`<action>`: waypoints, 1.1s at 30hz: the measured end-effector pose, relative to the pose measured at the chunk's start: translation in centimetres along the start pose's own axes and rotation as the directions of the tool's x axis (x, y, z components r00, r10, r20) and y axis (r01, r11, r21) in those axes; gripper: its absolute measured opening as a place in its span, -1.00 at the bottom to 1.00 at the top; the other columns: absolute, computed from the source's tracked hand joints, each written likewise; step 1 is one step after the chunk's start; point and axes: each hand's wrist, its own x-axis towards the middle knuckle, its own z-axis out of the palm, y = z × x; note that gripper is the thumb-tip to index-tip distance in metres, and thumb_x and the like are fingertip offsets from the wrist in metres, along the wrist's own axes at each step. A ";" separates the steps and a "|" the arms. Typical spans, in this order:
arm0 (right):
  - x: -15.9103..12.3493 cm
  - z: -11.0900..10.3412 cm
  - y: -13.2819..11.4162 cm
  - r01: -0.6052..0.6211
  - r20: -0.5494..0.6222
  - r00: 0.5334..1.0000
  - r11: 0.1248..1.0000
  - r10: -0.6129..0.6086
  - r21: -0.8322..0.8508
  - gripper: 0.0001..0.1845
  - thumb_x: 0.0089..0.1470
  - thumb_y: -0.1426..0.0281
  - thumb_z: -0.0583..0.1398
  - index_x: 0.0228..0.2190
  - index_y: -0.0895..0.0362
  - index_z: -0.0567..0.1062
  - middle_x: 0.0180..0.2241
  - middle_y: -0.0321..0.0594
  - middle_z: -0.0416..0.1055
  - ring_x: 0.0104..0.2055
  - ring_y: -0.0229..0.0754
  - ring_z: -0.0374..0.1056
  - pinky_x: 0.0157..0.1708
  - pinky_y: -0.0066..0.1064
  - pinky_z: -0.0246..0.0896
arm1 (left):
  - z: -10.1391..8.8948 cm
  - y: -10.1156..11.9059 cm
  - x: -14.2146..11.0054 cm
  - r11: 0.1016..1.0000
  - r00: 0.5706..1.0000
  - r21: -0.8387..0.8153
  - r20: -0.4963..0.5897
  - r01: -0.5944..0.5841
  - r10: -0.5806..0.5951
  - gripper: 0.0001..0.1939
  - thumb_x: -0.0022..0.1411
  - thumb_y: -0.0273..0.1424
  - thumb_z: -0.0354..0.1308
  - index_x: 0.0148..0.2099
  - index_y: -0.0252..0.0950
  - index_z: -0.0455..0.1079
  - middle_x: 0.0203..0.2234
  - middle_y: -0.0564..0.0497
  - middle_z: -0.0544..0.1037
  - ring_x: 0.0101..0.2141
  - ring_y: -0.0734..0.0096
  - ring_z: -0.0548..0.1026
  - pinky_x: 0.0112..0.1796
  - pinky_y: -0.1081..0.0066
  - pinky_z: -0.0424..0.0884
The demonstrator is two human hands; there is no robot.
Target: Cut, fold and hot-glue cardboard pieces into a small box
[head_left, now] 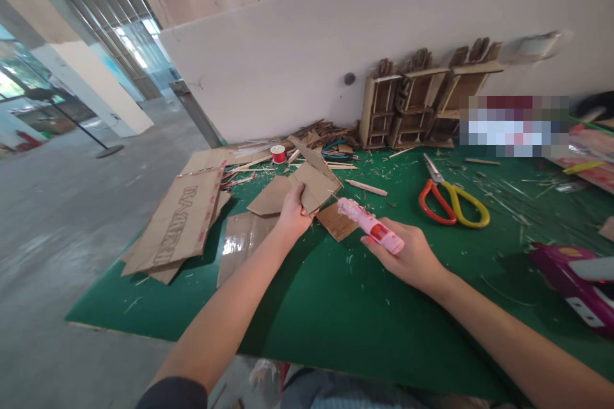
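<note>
My left hand (296, 216) is closed on a piece of cardboard (314, 186) made of joined flat panels, tilted up above the table. A pink hot glue gun (369, 225) is in my right hand (410, 254), fingers wrapped round its handle. Its nozzle end points left, close to the cardboard's right edge; I cannot tell whether it touches. Below the held piece lie a small brown square of cardboard (337, 222), a pale cardboard offcut (272, 197) and a taped cardboard sheet (240, 239).
Stacked cardboard (177, 217) lies at the left of the green table (330, 307). Scissors (453, 195) with red and yellow handles, a craft knife (367, 187) and a thread spool (277, 154) lie around. Cardboard structures (422, 105) lean on the wall; a purple power strip (575, 281) sits right.
</note>
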 end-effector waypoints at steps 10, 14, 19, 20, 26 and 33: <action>0.0 0.0 0.2 -0.002 -0.048 0.999 1.000 0.001 -0.010 -0.68 0.19 0.24 0.14 -0.54 0.08 0.25 -0.62 -0.36 0.23 -0.62 -0.31 0.19 -0.59 -0.45 0.05 | 0.2 0.0 -0.4 1.000 1.000 0.004 -0.008 -0.002 0.002 -0.91 0.22 -0.39 0.15 -0.27 -0.26 0.28 -0.65 0.16 0.36 -0.72 0.59 0.32 -0.67 0.59 0.24; 0.0 0.2 0.1 0.004 -0.001 1.000 1.000 -0.004 -0.010 -0.68 0.19 0.23 0.14 -0.53 0.08 0.26 -0.61 -0.35 0.25 -0.61 -0.30 0.20 -0.58 -0.45 0.05 | 0.2 0.0 -0.3 1.000 1.000 0.010 -0.008 0.007 -0.007 -0.92 0.23 -0.40 0.13 -0.25 -0.26 0.27 -0.65 0.14 0.37 -0.72 0.55 0.35 -0.70 0.59 0.22; 0.0 0.4 -0.1 0.005 0.042 0.999 1.000 -0.005 0.008 -0.68 0.19 0.22 0.13 -0.53 0.08 0.25 -0.61 -0.34 0.26 -0.62 -0.32 0.18 -0.59 -0.46 0.04 | 0.0 0.0 -0.1 1.000 1.000 0.006 0.016 0.001 -0.001 -0.93 0.25 -0.39 0.10 -0.26 -0.27 0.27 -0.65 0.13 0.40 -0.72 0.54 0.36 -0.73 0.59 0.18; 0.0 0.4 -0.1 0.010 0.047 0.999 1.000 -0.010 0.009 -0.68 0.19 0.21 0.13 -0.52 0.08 0.26 -0.60 -0.34 0.26 -0.61 -0.31 0.18 -0.59 -0.46 0.05 | 0.0 0.0 -0.1 1.000 1.000 0.005 0.025 0.001 -0.001 -0.93 0.25 -0.40 0.10 -0.26 -0.28 0.27 -0.65 0.12 0.41 -0.72 0.54 0.36 -0.73 0.60 0.16; 0.0 0.5 -0.6 0.005 0.099 0.995 1.000 -0.004 -0.007 -0.65 0.21 0.16 0.09 -0.52 0.09 0.29 -0.60 -0.31 0.28 -0.62 -0.30 0.21 -0.59 -0.46 0.07 | -0.1 -0.1 0.0 1.000 1.000 -0.002 0.030 -0.001 0.001 -0.94 0.27 -0.40 0.08 -0.22 -0.28 0.30 -0.64 0.12 0.44 -0.71 0.54 0.39 -0.71 0.60 0.21; 0.0 0.7 -0.8 0.022 0.119 0.993 1.000 -0.021 -0.005 -0.62 0.22 0.14 0.07 -0.54 0.09 0.27 -0.61 -0.30 0.27 -0.62 -0.29 0.22 -0.61 -0.46 0.06 | 0.0 -0.1 -0.1 1.000 1.000 -0.007 0.009 -0.009 0.009 -0.93 0.27 -0.40 0.09 -0.21 -0.29 0.33 -0.64 0.11 0.46 -0.71 0.52 0.42 -0.69 0.58 0.25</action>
